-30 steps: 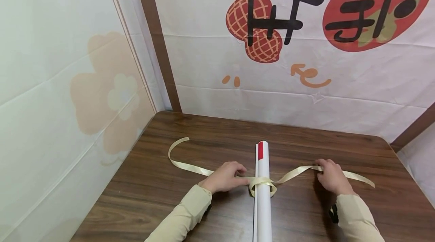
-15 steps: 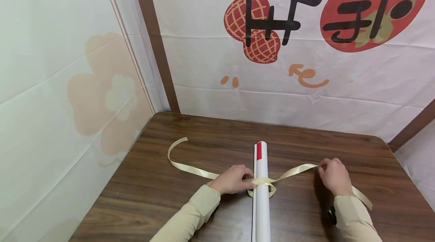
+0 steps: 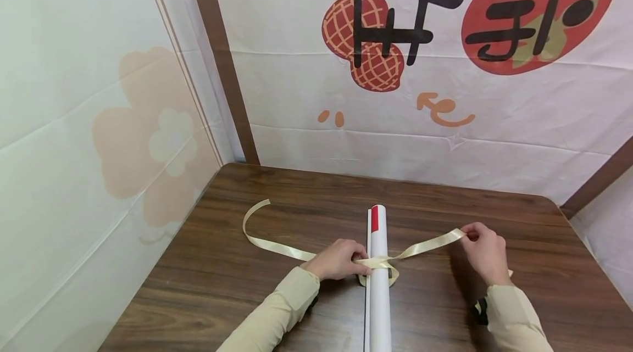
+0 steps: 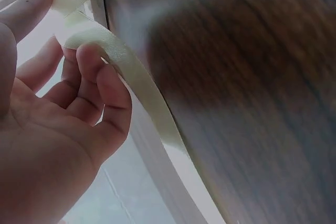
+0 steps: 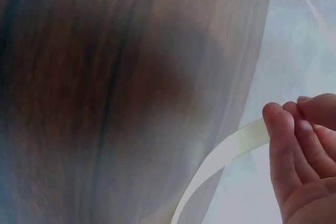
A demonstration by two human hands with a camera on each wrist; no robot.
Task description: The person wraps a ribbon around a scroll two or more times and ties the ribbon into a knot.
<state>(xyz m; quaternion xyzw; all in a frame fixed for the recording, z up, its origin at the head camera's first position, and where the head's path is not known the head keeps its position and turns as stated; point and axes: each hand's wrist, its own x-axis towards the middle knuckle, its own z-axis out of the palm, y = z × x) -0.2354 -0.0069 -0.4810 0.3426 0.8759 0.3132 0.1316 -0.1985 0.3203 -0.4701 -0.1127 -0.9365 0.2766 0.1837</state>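
A white paper roll (image 3: 379, 308) with a red patch lies lengthwise on the wooden table. A pale yellow satin ribbon (image 3: 430, 244) crosses over it, with a loose loop hanging at its sides. My left hand (image 3: 338, 260) is at the roll's left edge, thumb and fingers around the ribbon by the crossing. In the left wrist view, the ribbon (image 4: 134, 74) runs past curled fingertips (image 4: 89, 56). My right hand (image 3: 487, 253) pinches the other end section, raised and stretched to the right. The right wrist view has the ribbon's tail (image 5: 231, 148) hanging from the fingers.
On the left of the brown table (image 3: 198, 297), the ribbon's other tail (image 3: 249, 220) lies in a curve. A printed white cloth (image 3: 287, 143) hangs behind the table, and another cloth (image 3: 59, 204) stands along the left side.
My left hand has shifted right, up against the roll. My right hand has lifted slightly, drawing its side of the ribbon straighter; the crossing over the roll looks flatter.
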